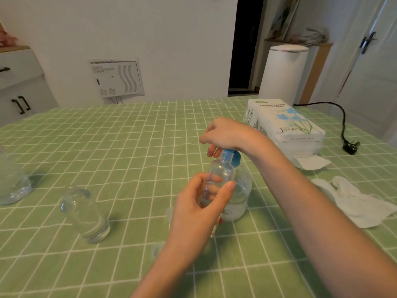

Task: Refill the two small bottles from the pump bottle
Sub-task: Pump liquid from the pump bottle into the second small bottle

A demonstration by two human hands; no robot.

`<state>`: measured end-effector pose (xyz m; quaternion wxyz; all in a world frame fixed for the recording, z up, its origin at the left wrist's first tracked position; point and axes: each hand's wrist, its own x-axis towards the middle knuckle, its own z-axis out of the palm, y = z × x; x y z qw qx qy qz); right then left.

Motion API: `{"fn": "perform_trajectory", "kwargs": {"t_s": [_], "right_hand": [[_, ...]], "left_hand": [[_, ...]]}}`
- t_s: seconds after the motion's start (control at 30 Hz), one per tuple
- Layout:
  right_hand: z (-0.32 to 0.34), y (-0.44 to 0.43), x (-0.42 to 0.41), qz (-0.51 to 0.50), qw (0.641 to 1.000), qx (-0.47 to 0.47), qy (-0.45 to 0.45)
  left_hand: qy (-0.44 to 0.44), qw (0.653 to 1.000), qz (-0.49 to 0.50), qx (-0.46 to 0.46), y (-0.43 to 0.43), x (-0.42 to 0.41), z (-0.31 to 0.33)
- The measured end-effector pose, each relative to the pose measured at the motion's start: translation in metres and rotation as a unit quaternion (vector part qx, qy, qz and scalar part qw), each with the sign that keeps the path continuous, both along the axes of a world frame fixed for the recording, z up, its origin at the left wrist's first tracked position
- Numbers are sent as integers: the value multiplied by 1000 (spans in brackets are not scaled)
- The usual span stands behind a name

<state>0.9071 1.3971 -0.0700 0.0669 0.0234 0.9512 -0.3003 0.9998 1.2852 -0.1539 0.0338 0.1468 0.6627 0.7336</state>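
Near, at 6 o'clock: my left hand grips one clear small bottle upright, with its open neck up against the blue pump top. Just behind it, at 12 o'clock, the pump bottle stands on the green checked cloth. My right hand is curled over its top. The second small bottle, uncapped, stands at 9 o'clock, well apart. A tissue pack lies at 2 o'clock.

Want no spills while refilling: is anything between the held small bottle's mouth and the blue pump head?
Nothing visible does. The left hand holds the small bottle with its mouth right at the blue pump head, which the right hand grips from above.
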Motion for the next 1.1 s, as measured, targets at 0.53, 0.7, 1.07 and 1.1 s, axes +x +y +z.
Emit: {"fn": "perform_trajectory", "kwargs": {"t_s": [0.53,0.7,1.07,1.1], "right_hand": [[0,0,-2,7,999,26,-25],[-4,0,-2,-3,1000,11,-22],[11,0,-3,1,999,38,14],[10,-1,-3,5,999,40,9]], "left_hand": [[-4,1000,-3,6,0,1,1],[-6,1000,2,-3,-1,0,-1],[10,1000,6,-2,0,0,3],[10,1000,5,-2,0,0,3]]}}
